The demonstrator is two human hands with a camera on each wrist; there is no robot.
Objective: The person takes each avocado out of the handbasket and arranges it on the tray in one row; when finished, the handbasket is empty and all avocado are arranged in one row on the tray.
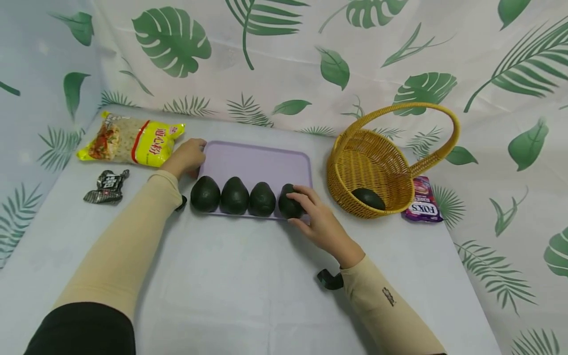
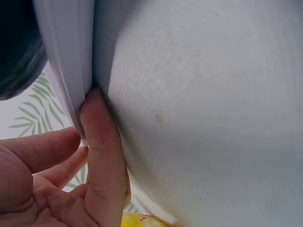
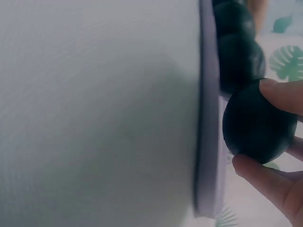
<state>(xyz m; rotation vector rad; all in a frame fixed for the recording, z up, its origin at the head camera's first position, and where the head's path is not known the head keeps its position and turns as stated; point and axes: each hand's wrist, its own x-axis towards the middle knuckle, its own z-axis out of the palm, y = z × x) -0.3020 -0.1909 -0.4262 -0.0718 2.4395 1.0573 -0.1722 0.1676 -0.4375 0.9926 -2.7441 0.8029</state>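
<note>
A lilac tray (image 1: 257, 160) lies on the table with a row of dark green avocados along its near side. My left hand (image 1: 188, 157) is at the tray's left edge; in the left wrist view its thumb and fingers (image 2: 102, 127) pinch the rim. At the row's right end my right hand (image 1: 320, 219) grips an avocado (image 1: 287, 202) between thumb and fingers. That avocado (image 3: 258, 123) is seen over the tray's rim in the right wrist view. Left of it stand three more avocados, the nearest one (image 1: 262, 199) a small gap away.
Right of the tray stands a yellow wicker basket (image 1: 339, 185) with a tall handle and one avocado (image 1: 369, 198) inside. A purple snack pack (image 1: 423, 202) lies partly behind it. At the left are a yellow food bag (image 1: 133, 140) and a black crinkled packet (image 1: 108, 186).
</note>
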